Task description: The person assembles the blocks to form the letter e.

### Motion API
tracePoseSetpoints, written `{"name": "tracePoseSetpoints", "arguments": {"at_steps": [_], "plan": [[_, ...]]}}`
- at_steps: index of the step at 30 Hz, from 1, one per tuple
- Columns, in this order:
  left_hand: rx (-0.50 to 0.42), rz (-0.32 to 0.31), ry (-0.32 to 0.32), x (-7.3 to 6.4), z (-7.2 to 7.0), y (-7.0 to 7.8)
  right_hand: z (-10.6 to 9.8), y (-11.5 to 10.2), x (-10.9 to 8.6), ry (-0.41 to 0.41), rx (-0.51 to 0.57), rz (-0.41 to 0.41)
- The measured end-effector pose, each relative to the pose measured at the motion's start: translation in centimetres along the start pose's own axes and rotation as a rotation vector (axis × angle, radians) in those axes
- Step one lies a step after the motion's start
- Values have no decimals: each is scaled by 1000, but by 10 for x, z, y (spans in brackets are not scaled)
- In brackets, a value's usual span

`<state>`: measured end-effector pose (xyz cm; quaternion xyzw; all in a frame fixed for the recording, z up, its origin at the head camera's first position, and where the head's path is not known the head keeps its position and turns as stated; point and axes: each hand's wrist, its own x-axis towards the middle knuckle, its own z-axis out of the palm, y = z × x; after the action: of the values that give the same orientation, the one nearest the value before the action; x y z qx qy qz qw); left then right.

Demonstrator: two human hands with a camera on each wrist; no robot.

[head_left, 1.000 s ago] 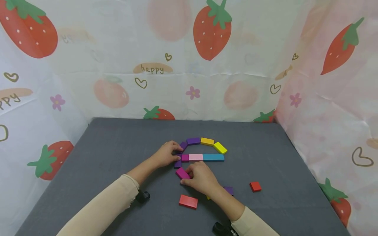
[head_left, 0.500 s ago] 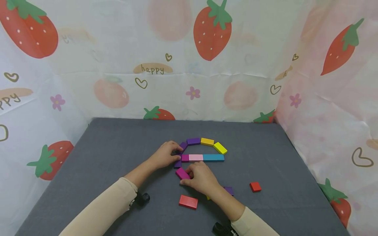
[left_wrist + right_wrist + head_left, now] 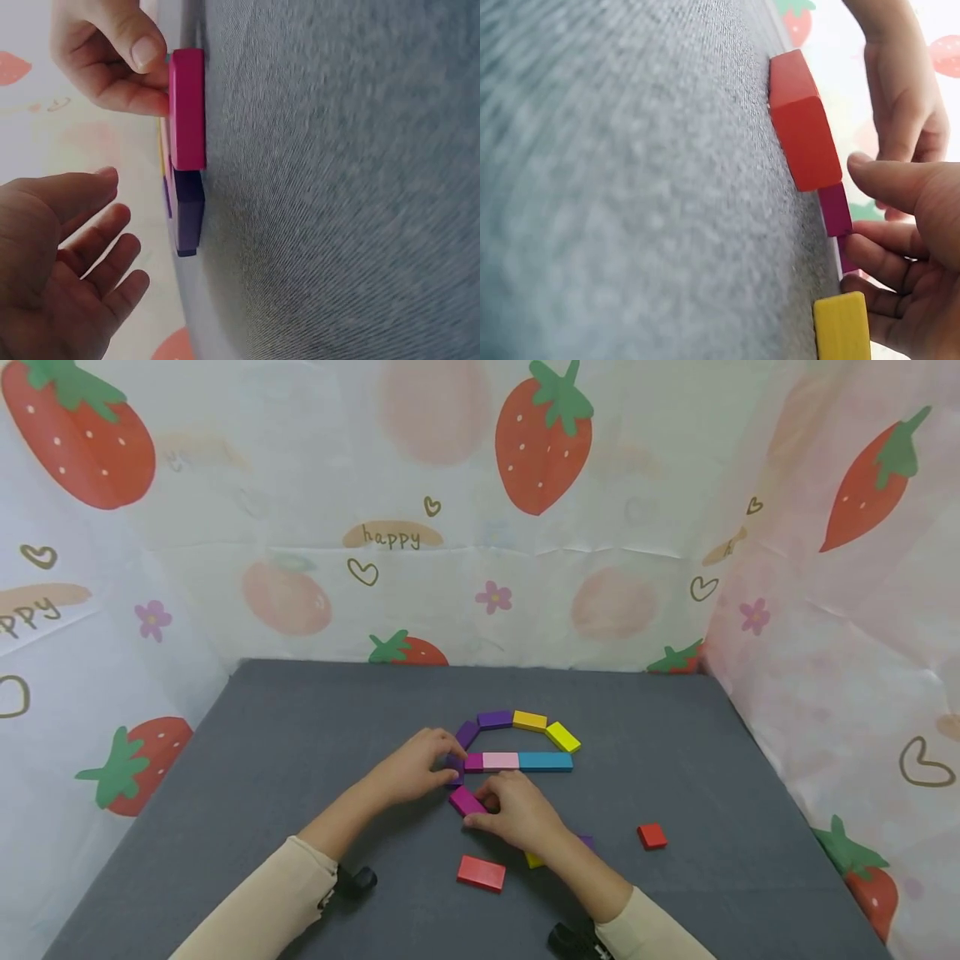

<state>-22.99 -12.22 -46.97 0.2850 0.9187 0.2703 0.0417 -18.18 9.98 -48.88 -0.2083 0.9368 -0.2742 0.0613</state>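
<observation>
My left hand hovers beside the upright purple block at the left of a block outline. In the left wrist view, that hand's fingers are spread loosely, apart from the blocks. At the slanted magenta block below, my right hand touches its far edge with a fingertip. Both wrist views show the right thumb raised off this block. Above run a slanted purple block, another purple block, an orange block and a yellow block.
A middle row has a small magenta block, a pink block and a blue block. Nearer lie a light red block, a red block and a second yellow block. My right forearm partly hides another purple block.
My left hand has drawn slightly back toward me, uncovering more of the slanted purple block. The right hand stays at the magenta block, and the blocks keep their layout.
</observation>
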Motion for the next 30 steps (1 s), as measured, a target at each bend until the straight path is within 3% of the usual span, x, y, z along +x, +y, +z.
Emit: {"name": "tracePoseSetpoints", "arguments": {"at_steps": [12,18,30], "plan": [[17,82,-53,-18,6,12,-8,7,-6,-19,-2,-44],[23,85,-93,-22,12,15,-13,8,-12,-61,-11,-107],[68,117,-72,-25,22,14,-18,16,-25,-158,21,-255]]}}
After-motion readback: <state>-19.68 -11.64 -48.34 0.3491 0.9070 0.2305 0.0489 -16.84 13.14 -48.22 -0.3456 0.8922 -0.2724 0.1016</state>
